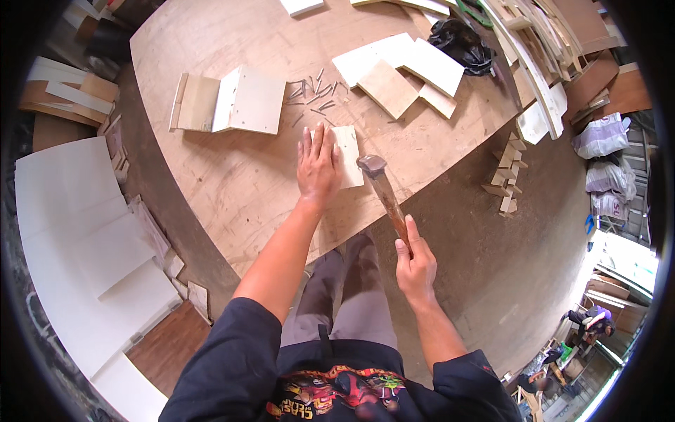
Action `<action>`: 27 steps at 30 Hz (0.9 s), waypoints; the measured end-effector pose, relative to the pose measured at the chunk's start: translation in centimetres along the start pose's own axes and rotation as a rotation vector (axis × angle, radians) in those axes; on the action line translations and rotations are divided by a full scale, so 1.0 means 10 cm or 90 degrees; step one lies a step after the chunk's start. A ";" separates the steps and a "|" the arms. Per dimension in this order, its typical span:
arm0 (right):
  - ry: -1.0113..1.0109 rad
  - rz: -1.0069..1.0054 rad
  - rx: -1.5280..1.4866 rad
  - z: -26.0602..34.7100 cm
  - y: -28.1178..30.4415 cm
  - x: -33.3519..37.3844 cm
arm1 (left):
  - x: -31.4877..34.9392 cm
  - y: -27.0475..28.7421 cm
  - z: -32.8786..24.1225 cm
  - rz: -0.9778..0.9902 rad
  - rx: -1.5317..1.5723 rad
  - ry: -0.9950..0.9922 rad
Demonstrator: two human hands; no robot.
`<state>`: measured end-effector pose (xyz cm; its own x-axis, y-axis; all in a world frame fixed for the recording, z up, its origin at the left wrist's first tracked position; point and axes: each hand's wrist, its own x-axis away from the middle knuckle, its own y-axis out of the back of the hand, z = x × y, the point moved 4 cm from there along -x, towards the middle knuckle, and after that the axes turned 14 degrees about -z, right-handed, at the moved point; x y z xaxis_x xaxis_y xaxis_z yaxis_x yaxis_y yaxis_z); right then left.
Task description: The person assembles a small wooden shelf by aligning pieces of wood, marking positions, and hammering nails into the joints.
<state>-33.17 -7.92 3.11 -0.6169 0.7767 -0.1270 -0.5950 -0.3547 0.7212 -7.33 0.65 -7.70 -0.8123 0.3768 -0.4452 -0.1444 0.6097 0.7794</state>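
My left hand (320,166) lies flat with fingers stretched out on a small pale wooden piece (349,156) near the table's front edge, covering its left part. Small dark marks show on that piece. In my right hand (416,264) is a hammer (387,193), its wooden handle gripped and its metal head raised close to the right side of the piece. Beyond my left hand lies a loose pile of nails (320,91). Left of the nails stands an assembled piece of joined wooden boards (249,102), with small dots along its face.
Cut boards (389,88) overlap at the table's far right, beside a black plastic bag (460,46). Long wood strips (527,63) lie past the right edge. Stacked wooden pieces (506,176) stand on the floor at right. White panels (77,225) lean at left; people (594,323) are at lower right.
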 end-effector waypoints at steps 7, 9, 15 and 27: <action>0.008 0.059 0.076 -0.02 -0.06 -0.02 | 0.01 0.01 -0.02 -0.002 0.015 0.002; 0.011 0.071 0.093 0.04 -0.01 -0.08 | 0.00 0.01 -0.02 -0.003 0.019 0.007; 0.064 -0.039 0.019 0.04 0.04 0.01 | 0.01 0.02 -0.03 -0.006 0.014 -0.001; 0.019 0.079 0.121 0.05 -0.03 -0.08 | -0.03 0.00 -0.03 -0.009 0.012 -0.003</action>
<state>-32.19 -8.19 3.34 -0.6957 0.7168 -0.0470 -0.4079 -0.3403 0.8472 -7.30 0.34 -7.43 -0.8074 0.3709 -0.4589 -0.1461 0.6278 0.7646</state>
